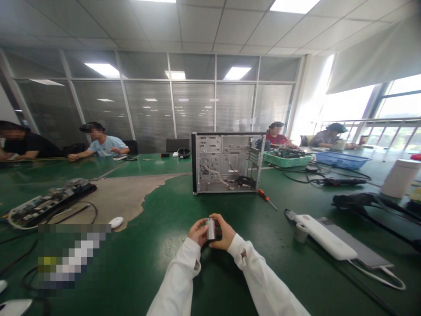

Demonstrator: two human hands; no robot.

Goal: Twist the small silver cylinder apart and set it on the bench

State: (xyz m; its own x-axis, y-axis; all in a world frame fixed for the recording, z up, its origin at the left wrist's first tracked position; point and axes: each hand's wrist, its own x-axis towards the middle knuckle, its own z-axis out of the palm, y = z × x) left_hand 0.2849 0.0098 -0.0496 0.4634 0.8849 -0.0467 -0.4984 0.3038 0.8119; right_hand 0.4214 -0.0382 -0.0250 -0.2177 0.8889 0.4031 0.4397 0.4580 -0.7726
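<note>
While held upright between both hands, a small brushed-metal cylinder [211,229] heads this entry, raised just above a glossy green table top [171,267] and well in front of the other items.

Grip: the left hand [198,232] and right hand [222,232] are together, with the fingers of both closed around the cylinder's sides. White sleeves [266,281] cover both forearms.

Nearby items:
- Open desktop computer chassis [226,162], standing upright ahead of the hands, with its interior wiring exposed.
- Red-handled screwdriver [267,199], lying just beside the chassis's front right corner.
- White power bank [324,237], to the right, with a white charging cable [381,276] trailing from the device beneath it.
- Short grey cylinder [301,232], standing just beside the power bank.
- White computer mouse [116,222], to the left.

Risks: the cylinder's smooth metal skin gives little friction, so a loosened finger or a damp palm could let it fall. Its round body could then roll across the slick table top toward the cables or off an edge. A careless forward reach could catch a cuff on the screwdriver or nudge the chassis, which stands on a narrow edge and could tip over. Trailing cables could also snag a sleeve.
</note>
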